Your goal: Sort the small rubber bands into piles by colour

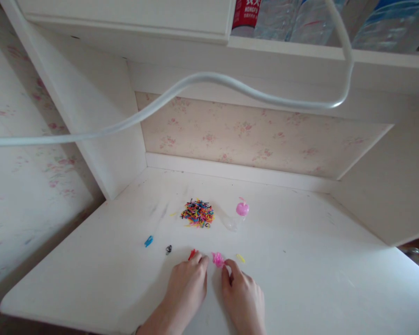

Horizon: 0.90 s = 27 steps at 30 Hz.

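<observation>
My left hand [192, 279] rests on the white desk with its fingers closed, right beside a small red bunch of rubber bands [192, 254]. Whatever its fingertips hold, if anything, is hidden. The thumb and forefinger of my right hand [242, 288] pinch at the edge of a pink pile of rubber bands [217, 259]. Just past that hand lies a yellow rubber band [240, 257]. To the left are a black bunch of rubber bands [169, 250] and a blue bunch [148, 241]. A large mixed-colour heap of rubber bands [197, 213] sits farther back.
Behind my right hand stand a clear plastic piece [232, 225] and a pink apple-shaped lid [242, 208]. A white cable [209, 78] hangs across the view above the desk [300, 288]. Plastic bottles [275, 21] fill the shelf overhead.
</observation>
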{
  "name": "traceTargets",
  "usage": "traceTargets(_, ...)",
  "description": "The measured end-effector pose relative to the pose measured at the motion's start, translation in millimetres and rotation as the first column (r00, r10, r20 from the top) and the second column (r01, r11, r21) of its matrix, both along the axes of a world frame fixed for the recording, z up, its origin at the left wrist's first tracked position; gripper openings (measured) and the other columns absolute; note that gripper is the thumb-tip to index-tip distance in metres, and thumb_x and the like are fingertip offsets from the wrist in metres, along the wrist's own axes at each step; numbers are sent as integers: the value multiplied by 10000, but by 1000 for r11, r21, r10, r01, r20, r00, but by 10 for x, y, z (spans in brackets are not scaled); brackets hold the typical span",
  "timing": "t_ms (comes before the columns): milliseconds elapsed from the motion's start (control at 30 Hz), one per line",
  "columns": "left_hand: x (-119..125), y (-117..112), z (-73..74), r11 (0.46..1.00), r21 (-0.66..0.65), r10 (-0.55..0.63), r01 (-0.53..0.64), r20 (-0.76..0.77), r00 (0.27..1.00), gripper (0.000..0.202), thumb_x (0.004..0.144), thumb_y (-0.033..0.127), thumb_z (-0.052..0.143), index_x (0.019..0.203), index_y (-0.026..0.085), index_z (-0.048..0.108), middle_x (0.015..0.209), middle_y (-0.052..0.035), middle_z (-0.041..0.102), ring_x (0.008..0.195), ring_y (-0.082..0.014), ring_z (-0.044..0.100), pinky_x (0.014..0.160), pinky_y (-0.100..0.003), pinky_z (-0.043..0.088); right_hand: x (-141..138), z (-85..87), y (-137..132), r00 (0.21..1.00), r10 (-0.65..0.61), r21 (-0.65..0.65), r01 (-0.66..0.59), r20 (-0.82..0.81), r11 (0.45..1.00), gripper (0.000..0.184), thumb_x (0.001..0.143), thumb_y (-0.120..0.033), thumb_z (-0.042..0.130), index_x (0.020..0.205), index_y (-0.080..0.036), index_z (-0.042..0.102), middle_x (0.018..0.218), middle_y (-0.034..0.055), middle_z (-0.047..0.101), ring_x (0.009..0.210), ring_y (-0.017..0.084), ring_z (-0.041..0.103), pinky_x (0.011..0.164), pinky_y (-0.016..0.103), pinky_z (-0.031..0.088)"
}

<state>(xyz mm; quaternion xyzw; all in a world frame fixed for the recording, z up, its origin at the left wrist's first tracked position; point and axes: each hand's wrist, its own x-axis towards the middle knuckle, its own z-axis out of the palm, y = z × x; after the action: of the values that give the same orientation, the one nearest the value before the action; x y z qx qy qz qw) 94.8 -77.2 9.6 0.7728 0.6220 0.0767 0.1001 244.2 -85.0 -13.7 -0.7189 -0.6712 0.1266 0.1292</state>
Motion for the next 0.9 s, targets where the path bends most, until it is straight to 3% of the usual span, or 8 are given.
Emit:
traceTargets(133,73,14,16,1000,11,-23,23,27,999,435,775,18,393,1085,264,574,948,-34,661,791,-191,667,642,-270,495,-17,22,15,1000,1,-13,-1,2,1000,322,935,-320,345,1089,-369,624,794,-22,741,690,198,700,498,227,350)
traceTargets(300,105,4,48,999,-11,-36,37,46,998,417,783,25,385,1052,271,587,945,-26,666,794,-192,666,650,-278,503,-17,51,5,1000,29,-6,-29,5,1000,344,926,-299,355,1135,-376,617,908,-15,741,738,199,702,531,232,380)
traceTargets(467,-8,-50,73,1000,-7,-18,18,24,1000,429,803,41,385,1101,296,560,972,-16,673,759,-185,681,635,-278,507,-4,39,17,997,-8,-29,6,-72,1000,344,947,-363,309,1050,-343,637,762,-12,730,703,193,697,544,231,393)
traceTargets(600,-159,-164,60,1000,4,3,-3,51,999,313,886,127,368,1041,289,587,1017,-11,679,748,-173,691,629,-256,504,9,115,108,995,0,-56,-5,-101,998,374,948,-394,294,1178,-316,579,748,11,725,715,203,697,574,241,412)
traceTargets(767,-408,-376,-80,996,41,72,-78,123,990,288,915,196,388,1055,331,601,968,22,688,741,-159,690,630,-240,514,44,269,274,989,130,-165,-117,71,979,460,917,-263,305,1340,-338,472,908,76,731,796,245,698,593,269,419)
traceTargets(900,-566,-484,-247,989,101,92,-111,175,980,288,905,194,407,1058,322,615,978,7,694,762,-149,690,658,-221,527,77,265,346,983,179,-199,-165,51,966,490,892,-184,314,1280,-391,531,931,65,729,840,225,695,630,254,426)
